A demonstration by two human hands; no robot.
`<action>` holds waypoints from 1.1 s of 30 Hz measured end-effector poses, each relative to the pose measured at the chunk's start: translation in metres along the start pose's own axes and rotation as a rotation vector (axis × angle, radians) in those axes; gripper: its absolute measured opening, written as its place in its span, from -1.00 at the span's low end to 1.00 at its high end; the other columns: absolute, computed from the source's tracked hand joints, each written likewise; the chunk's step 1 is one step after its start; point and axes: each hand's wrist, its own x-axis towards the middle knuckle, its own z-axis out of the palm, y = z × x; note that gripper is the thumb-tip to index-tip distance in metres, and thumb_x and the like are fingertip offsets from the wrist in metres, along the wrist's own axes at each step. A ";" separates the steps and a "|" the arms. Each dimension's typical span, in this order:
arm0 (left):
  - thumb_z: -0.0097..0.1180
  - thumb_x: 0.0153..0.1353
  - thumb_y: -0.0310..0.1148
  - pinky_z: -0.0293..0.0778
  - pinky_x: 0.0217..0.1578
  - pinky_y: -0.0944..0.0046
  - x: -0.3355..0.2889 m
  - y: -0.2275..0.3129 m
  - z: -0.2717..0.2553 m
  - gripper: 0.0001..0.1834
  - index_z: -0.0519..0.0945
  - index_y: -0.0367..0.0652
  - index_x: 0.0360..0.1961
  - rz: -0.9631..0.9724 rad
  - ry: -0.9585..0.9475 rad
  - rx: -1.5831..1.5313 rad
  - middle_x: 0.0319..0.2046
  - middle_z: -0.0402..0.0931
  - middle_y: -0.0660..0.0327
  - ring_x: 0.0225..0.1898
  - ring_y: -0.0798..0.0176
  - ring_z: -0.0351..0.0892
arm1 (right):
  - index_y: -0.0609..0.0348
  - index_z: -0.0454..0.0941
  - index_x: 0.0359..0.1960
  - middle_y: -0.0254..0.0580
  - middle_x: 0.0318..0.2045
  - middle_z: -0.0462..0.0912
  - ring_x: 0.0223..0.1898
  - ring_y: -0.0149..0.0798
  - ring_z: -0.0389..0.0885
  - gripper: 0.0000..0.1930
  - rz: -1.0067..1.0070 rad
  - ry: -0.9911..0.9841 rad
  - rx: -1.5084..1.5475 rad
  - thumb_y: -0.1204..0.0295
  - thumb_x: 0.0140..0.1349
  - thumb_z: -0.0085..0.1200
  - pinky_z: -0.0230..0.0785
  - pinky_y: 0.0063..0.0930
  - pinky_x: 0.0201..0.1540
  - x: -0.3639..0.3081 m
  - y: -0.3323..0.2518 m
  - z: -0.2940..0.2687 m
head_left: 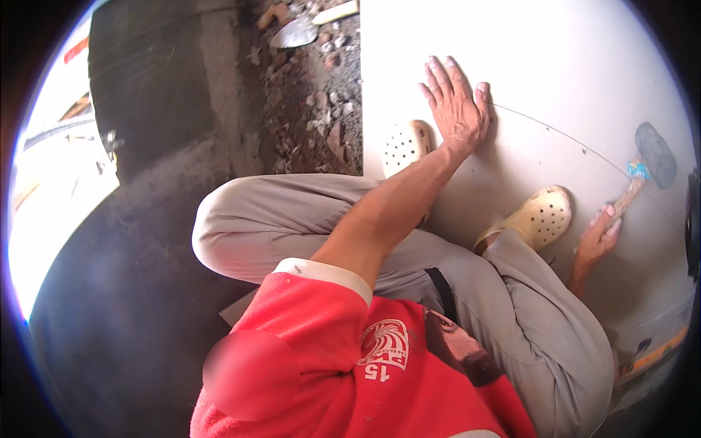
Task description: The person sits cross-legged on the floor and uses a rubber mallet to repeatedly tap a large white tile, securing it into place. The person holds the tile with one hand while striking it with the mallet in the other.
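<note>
My left hand (456, 109) lies flat with its fingers spread on a large, smooth white panel (540, 44), beside a thin dark line across it. Off to the right, my right hand (600, 235) is wrapped round the handle of a mallet (656, 155). The mallet has a grey rounded head, with blue wrapping where the handle meets it. Its head is over the panel, close to the far end of the line; whether it touches the surface I cannot tell. My feet, in pale yellow clogs (542, 219), rest on the panel between my hands.
Left of the panel's straight edge lies a strip of rubble and loose stones (314, 109), with a flat grey metal blade (295, 33) at its far end. Dark grey flooring (157, 95) extends further left. An orange-edged object (651, 359) lies at the lower right.
</note>
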 end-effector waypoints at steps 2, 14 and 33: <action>-0.13 0.54 0.07 -0.39 0.62 -0.30 0.003 -0.014 0.000 -0.05 -0.06 -0.50 0.62 -0.209 0.034 0.029 0.65 -0.27 -0.39 0.69 -0.37 -0.34 | 0.28 0.65 0.06 -0.40 -0.33 0.57 -0.39 -0.53 0.46 -0.49 0.033 -0.028 0.068 -0.02 0.57 0.12 0.28 -0.59 -0.46 0.005 -0.016 0.008; 0.11 0.42 0.08 -0.40 0.61 -0.37 -0.012 0.000 -0.007 0.07 -0.01 -0.58 0.59 -0.141 0.138 -0.065 0.60 -0.26 -0.55 0.67 -0.49 -0.38 | 0.28 0.61 0.12 -0.42 -0.34 0.52 -0.46 -0.56 0.39 -0.44 -0.094 -0.189 0.019 -0.07 0.56 0.09 0.22 -0.62 -0.52 0.053 -0.023 0.032; 0.34 0.23 0.16 -0.36 0.51 -0.61 -0.030 0.035 -0.003 0.29 -0.08 -0.61 0.58 0.051 0.141 -0.048 0.55 -0.28 -0.67 0.61 -0.68 -0.40 | 0.45 0.60 0.04 0.41 -0.10 0.69 -0.02 0.33 0.68 -0.42 -0.582 -0.380 -0.452 0.02 0.63 -0.11 0.49 0.05 0.04 0.157 -0.143 0.093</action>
